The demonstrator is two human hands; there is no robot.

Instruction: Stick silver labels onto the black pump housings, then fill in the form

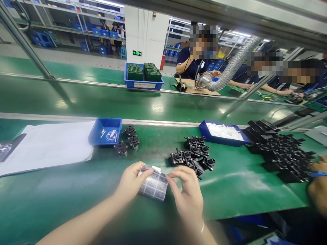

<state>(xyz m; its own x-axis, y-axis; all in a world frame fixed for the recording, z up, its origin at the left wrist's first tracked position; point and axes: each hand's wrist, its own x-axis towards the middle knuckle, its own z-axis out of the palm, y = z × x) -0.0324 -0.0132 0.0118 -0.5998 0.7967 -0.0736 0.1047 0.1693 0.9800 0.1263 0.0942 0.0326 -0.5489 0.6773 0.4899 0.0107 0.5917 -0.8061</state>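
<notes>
Gridded panel (pixel 154 186), flat and rectangular, tilted a little in the view, is held above a green worktop (pixel 76 200) near the middle of the scene. Its surface is silvery grey and glossy, with a see-through, plastic look. Pale lines divide it into rows of rectangular cells, most of them showing a darker grey patch with small marks too blurred to read. A small white tab (pixel 156 168) shows at its 12 o'clock edge. Whether it is a shallow case or a covered sheet is hard to tell.

With the panel as the clock's centre and 12 pointing away from the wearer, the left hand (pixel 131 180) is at 9 o'clock, closed around that side, its thumb lying over the face and its other fingers mostly hidden. The right hand (pixel 187 190) is at 3 o'clock, curled, with thumb and index fingertips close together at the panel's 2 o'clock corner; I cannot tell whether they pinch it.

Three black fittings (pixel 133 142) stand at 11 o'clock. A larger black cluster (pixel 187 155) sits at 2 o'clock, and beyond it a blue bin (pixel 205 131) holds white pieces (pixel 224 131).
</notes>
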